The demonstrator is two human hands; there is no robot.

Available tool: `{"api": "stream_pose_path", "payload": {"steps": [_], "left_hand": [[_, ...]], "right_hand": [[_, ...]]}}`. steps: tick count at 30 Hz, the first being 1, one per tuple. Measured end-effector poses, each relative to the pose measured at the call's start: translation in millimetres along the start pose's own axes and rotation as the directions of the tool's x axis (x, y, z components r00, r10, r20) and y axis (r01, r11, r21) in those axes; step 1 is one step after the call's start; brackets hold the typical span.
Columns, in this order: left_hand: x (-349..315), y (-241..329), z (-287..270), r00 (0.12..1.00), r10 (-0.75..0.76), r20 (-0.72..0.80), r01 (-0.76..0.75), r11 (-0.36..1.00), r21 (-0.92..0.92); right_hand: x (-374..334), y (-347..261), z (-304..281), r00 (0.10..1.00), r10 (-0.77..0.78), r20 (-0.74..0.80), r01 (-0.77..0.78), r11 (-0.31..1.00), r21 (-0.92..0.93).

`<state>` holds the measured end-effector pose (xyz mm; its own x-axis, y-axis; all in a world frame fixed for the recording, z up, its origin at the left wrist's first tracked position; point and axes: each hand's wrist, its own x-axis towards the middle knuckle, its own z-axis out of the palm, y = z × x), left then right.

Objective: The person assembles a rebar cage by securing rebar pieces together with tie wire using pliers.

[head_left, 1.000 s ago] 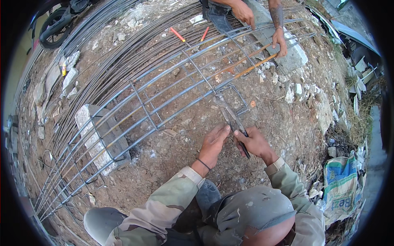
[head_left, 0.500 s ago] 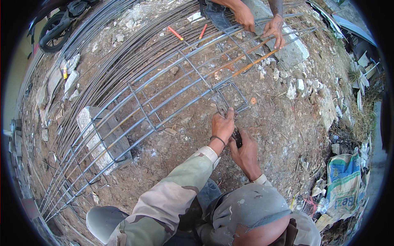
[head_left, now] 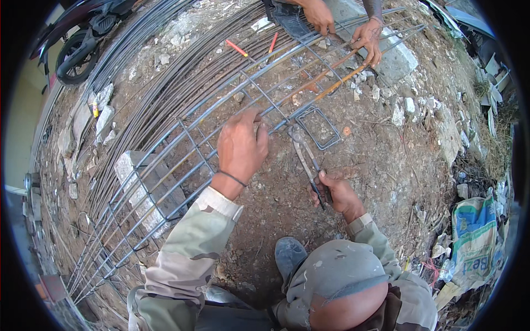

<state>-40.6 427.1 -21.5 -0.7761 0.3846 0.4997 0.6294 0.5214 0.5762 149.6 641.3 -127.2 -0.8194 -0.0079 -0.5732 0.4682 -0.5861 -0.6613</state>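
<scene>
My left hand [head_left: 241, 144] is over the near side of a long steel rebar cage [head_left: 192, 141]. Its fingers are half bent and the thumb stands apart from them; the fingertips are close to the bars, and contact is unclear. In my right hand [head_left: 341, 197] are long-handled steel pincers [head_left: 301, 149], gripped by the handles. Their jaws point up toward the cage's near bar, beside two loose rectangular wire stirrups [head_left: 320, 128] lying on the soil. Across the cage, a co-worker's hand [head_left: 369, 41] rests on the bar ends, with the other hand [head_left: 318, 16] beside it.
Concrete blocks [head_left: 148, 193] support the cage. Behind it lies a bundle of long rods [head_left: 160, 88], with two red sticks [head_left: 236, 48] on top. A motorbike [head_left: 77, 55] stands far left. A torn sack [head_left: 472, 237] and rubble are at right. A capped head [head_left: 337, 276] is in front below.
My left hand has left the pincers and moved left over the cage. My right hand now holds the pincers alone, slightly lower and to the right.
</scene>
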Motion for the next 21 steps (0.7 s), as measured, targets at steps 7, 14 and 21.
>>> {"api": "stream_pose_path", "payload": {"steps": [7,14,21], "left_hand": [[-5,-5,55,0.893,-0.134,0.431,0.021,0.966,0.256],[-7,-6,75,0.918,-0.210,0.337,0.071,0.922,0.381],[-4,-4,80,0.903,-0.253,0.347,0.085,0.897,0.435]], "right_hand": [[-32,-14,36,0.809,-0.576,-0.120,0.148,0.397,-0.906],[-30,-18,24,0.319,-0.853,0.413,0.017,-0.431,-0.902],[-40,-16,25,0.714,-0.692,0.102,0.209,0.073,-0.975]]}}
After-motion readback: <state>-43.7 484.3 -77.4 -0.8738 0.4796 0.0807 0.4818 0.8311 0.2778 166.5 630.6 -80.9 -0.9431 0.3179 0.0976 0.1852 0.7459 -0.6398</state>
